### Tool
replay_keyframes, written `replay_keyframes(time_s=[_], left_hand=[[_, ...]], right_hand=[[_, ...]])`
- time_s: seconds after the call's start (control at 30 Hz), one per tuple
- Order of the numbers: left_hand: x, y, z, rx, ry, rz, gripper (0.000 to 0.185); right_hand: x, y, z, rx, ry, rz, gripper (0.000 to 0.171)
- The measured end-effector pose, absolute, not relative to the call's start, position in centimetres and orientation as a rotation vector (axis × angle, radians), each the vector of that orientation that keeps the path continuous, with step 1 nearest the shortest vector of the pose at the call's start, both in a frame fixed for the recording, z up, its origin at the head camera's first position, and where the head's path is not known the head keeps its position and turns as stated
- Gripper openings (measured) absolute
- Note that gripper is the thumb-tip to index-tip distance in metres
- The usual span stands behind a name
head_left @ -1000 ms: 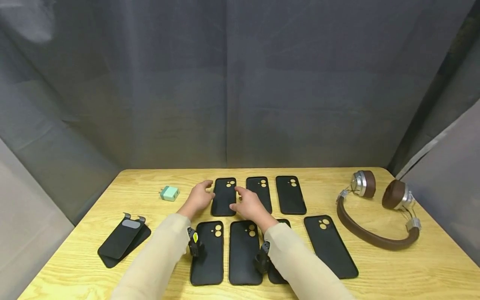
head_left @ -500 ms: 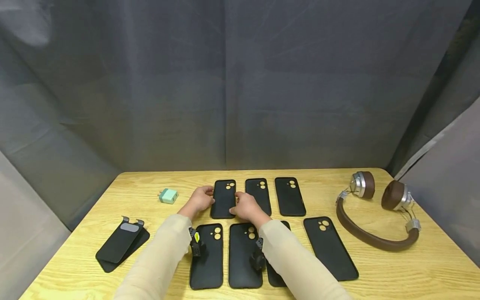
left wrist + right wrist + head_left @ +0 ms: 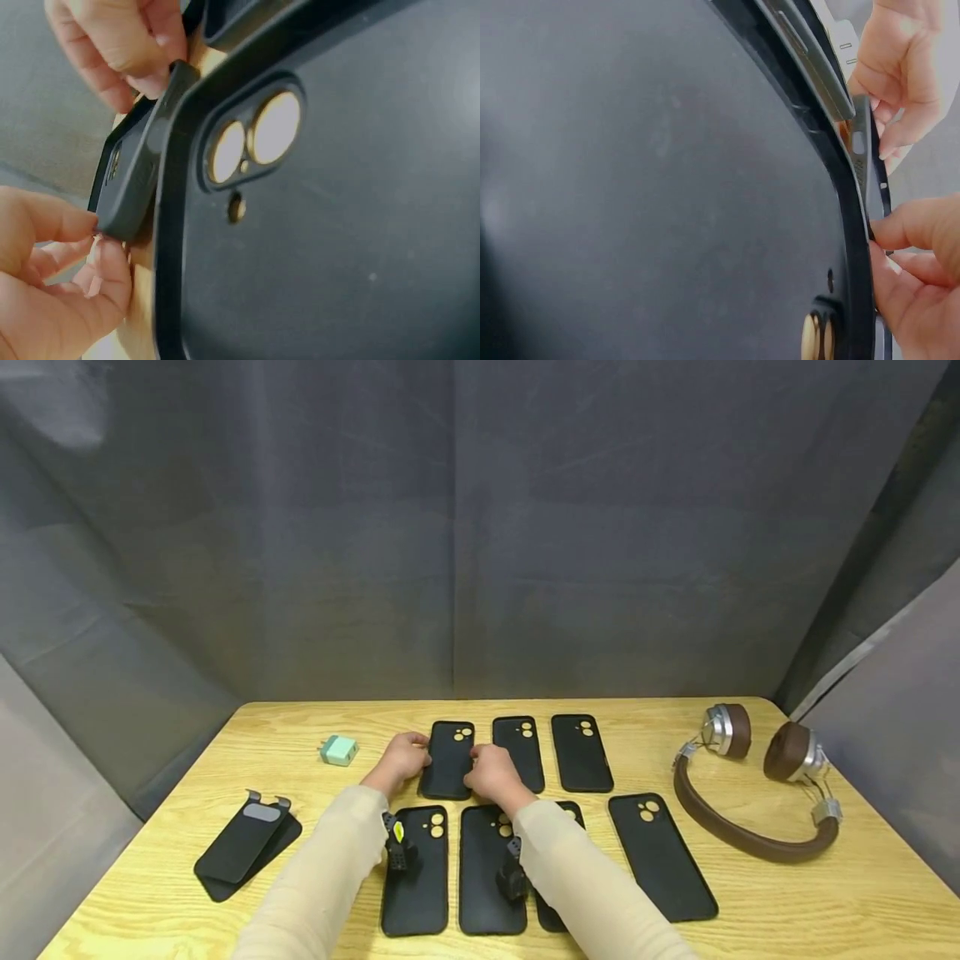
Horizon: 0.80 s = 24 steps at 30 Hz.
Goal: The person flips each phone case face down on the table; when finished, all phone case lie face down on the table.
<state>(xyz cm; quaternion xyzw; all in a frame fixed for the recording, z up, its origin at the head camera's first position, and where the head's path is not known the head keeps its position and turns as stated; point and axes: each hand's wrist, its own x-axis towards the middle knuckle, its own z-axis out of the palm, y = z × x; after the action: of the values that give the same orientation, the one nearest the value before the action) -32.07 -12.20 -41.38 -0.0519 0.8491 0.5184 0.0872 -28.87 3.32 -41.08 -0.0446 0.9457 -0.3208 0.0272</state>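
Note:
A black phone case [image 3: 447, 764] lies in the back row at its left end, between both hands in the head view. My left hand [image 3: 402, 760] pinches its left edge; in the left wrist view the thumb and fingers [image 3: 90, 225] grip a near corner. At the opposite side, my right hand [image 3: 497, 772] pinches the right edge, its fingers curled, as the right wrist view [image 3: 922, 270] also shows. The case has a cutout for two lenses at its top right. Whether its near edge is off the table I cannot tell for sure.
Two more phone cases [image 3: 519, 752] continue the back row; several [image 3: 417, 877] form the front row beneath my forearms. Two stacked black pieces [image 3: 243, 843] lie at left, a mint charger plug [image 3: 339, 750] behind them. Brown headphones [image 3: 738, 827] lie at right on the wooden table [image 3: 810, 902].
Both hands have closed in on the sides of the back-left phone case, and their fingers now grip it. The case has shifted slightly toward me and turned a little.

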Motion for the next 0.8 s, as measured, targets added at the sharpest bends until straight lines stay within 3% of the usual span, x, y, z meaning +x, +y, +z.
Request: replay_keyframes(time_s=[0.17, 0.33, 0.8], left_hand=[[-32.0, -12.4, -41.2, -0.177, 2.441, 1.687, 0.044], [-31.7, -12.9, -40.3, -0.176, 2.339, 1.885, 0.046], [-30.3, -14.2, -39.1, -0.203, 2.114, 2.12, 0.046]], right_hand=[[-28.6, 3.5, -40.9, -0.039, 2.914, -1.112, 0.029], [-28.5, 3.0, -40.9, -0.032, 2.852, -1.228, 0.03], [-28.5, 0.6, -42.2, -0.2, 2.722, -1.399, 0.026]])
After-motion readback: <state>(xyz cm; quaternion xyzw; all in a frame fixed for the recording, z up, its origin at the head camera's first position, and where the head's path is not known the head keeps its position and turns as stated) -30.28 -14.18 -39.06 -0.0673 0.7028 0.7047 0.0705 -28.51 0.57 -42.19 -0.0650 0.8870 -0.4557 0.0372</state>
